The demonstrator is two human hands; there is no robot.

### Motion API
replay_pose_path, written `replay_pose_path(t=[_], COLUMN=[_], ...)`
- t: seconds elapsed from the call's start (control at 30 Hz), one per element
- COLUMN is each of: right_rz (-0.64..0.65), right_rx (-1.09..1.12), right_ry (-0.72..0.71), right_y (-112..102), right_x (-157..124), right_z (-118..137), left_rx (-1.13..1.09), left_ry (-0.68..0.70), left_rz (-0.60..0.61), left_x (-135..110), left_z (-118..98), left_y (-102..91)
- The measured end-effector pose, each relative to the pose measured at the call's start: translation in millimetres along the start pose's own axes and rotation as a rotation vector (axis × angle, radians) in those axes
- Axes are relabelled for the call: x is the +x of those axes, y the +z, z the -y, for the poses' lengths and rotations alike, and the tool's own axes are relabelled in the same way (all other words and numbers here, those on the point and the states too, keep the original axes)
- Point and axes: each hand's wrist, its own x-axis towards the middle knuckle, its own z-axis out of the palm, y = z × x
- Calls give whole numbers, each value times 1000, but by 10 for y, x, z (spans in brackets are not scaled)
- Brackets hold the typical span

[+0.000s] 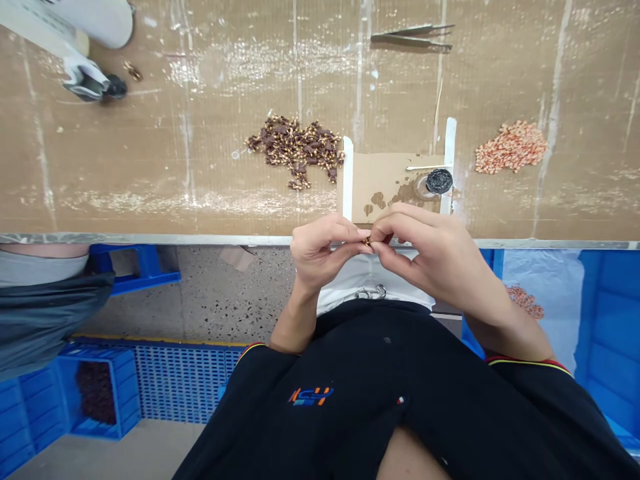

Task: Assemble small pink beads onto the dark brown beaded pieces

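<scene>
Both my left hand point(324, 250) and my right hand point(425, 243) pinch one small brown-and-gold piece point(367, 241) between their fingertips, at the table's front edge. Its exact kind is too small to make out. Just beyond lies a cardboard pad point(380, 167) with wet stains, held by white tape strips. On its right part stands a small round pot point(439, 181) with a black top, and a cotton swab point(427, 167) lies beside it. Left of the pad spreads a pile of dark brown pieces with gold tips point(300, 147). To the right is a heap of small copper-coloured pieces point(513, 147).
Metal tweezers point(413, 38) lie at the back of the table point(225, 100). At the far left a co-worker's gloved hand point(87, 77) rests near a small black object. Blue crates point(127, 393) stand below on the left, and a blue bin point(605, 313) on the right.
</scene>
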Motion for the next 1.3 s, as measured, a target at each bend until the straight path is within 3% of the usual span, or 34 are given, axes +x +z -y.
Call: replay_pose_path(t=[0.1, 0.27, 0.7, 1.3], right_rz=[24, -43, -235, -257], right_rx=[-84, -235, -21, -235], right_ry=[-14, -57, -36, -53], right_y=[-10, 55, 197, 250], right_x=[-19, -84, -108, -136], right_z=[39, 109, 84, 163], left_rx=[23, 38, -38, 10], left_ry=[20, 32, -72, -106], left_rz=[-3, -24, -107, -133], left_x=[2, -4, -22, -38], left_z=[-28, -37, -30, -67], left_y=[-9, 8, 40, 42])
